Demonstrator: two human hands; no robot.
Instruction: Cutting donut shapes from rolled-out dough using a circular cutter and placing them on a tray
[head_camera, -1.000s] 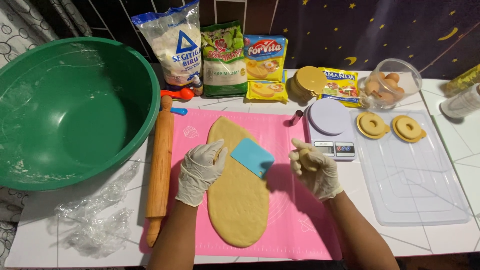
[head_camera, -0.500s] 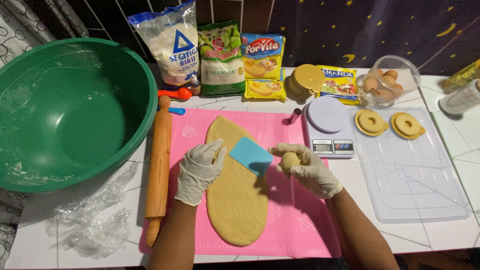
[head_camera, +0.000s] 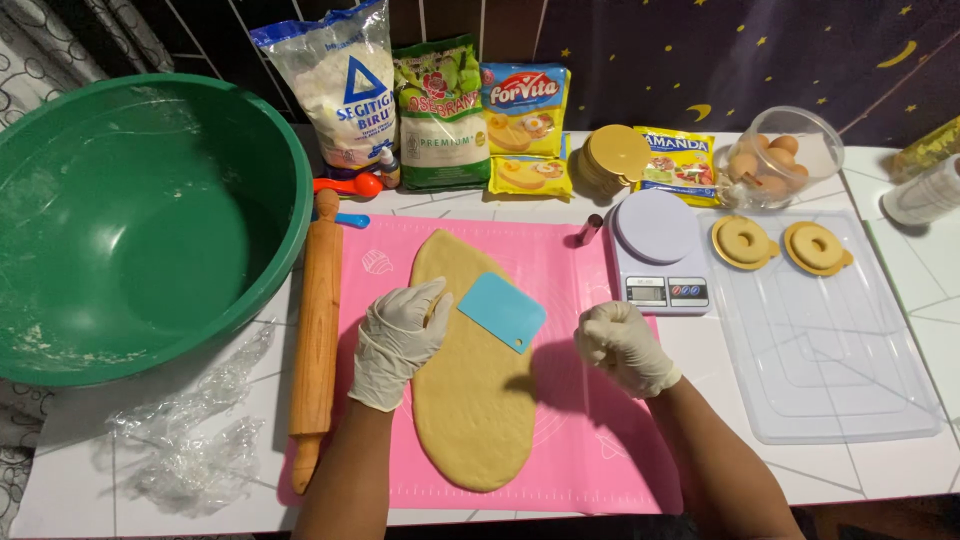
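Note:
A long oval sheet of pale dough (head_camera: 475, 400) lies on a pink silicone mat (head_camera: 600, 450). My gloved left hand (head_camera: 400, 335) rests flat on the dough's left side, fingertips next to the corner of a light blue plastic scraper (head_camera: 502, 311) that lies on the dough. My gloved right hand (head_camera: 625, 347) hovers over the mat to the right of the dough, curled into a fist around a small piece of dough that is mostly hidden.
A big green bowl (head_camera: 150, 220) and a wooden rolling pin (head_camera: 318, 330) sit left of the mat. A kitchen scale (head_camera: 655, 250), a clear tray (head_camera: 830, 380) with two yellow ring moulds (head_camera: 742, 240), an egg tub (head_camera: 780, 160) and several ingredient packets (head_camera: 440, 110) stand behind and right. Crumpled plastic film (head_camera: 190, 450) lies front left.
My right hand brought a small ball of dough up between its fingertips, then closed into a fist around it and shifted slightly right. My left hand has stayed on the dough.

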